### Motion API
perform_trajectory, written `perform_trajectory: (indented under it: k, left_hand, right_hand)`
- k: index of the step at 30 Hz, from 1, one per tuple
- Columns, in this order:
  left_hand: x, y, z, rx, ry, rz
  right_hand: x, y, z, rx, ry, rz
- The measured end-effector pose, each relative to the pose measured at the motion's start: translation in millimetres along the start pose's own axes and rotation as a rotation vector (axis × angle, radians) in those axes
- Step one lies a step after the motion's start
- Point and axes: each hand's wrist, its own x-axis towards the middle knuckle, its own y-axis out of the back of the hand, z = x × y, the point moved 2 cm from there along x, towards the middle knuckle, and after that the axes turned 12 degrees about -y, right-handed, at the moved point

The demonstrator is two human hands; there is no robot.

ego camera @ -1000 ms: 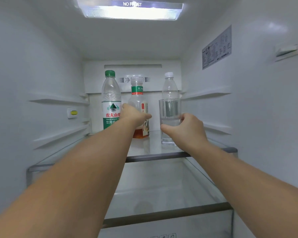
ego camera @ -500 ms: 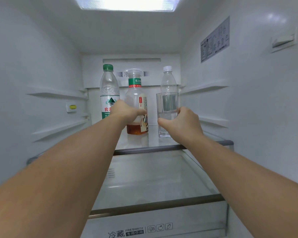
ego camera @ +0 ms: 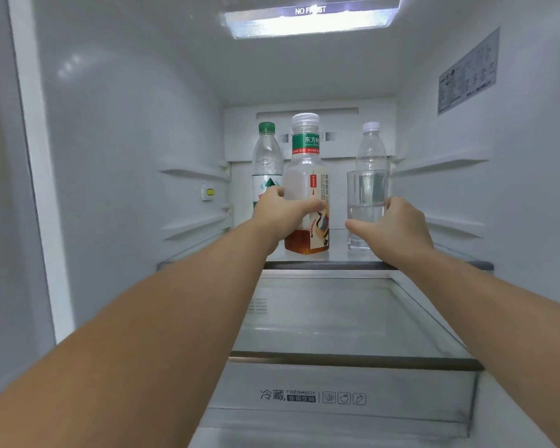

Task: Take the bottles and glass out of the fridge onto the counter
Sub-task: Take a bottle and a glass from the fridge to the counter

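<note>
Gripped tea bottle (ego camera: 306,192) with left hand (ego camera: 280,215), right hand (ego camera: 392,226) wrapped on glass (ego camera: 366,195) beside it; needed level lift-out.

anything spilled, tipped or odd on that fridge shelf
Nothing stands out. The tea bottle, green-capped bottle, white-capped bottle and glass of water all stand upright on the shelf, and no spill shows.
</note>
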Motion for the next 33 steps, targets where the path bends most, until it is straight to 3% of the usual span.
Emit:
perform_trajectory:
  k: [5, 16, 23, 33]
  left_hand:
    - [-18, 14, 16, -0.038, -0.040, 0.068]
    - [-52, 26, 55, 0.051, -0.055, 0.015]
    - [-68, 22, 53, 0.025, -0.057, 0.025]
    - [-113, 46, 60, -0.076, -0.113, -0.187]
  right_hand:
    - [-10, 10, -2, 0.050, 0.011, -0.057]
    - [-35, 33, -23, 0.154, 0.030, -0.202]
    - [-77, 43, -23, 0.228, -0.087, -0.096]
    - [-156, 72, -39, 0.184, -0.123, 0.059]
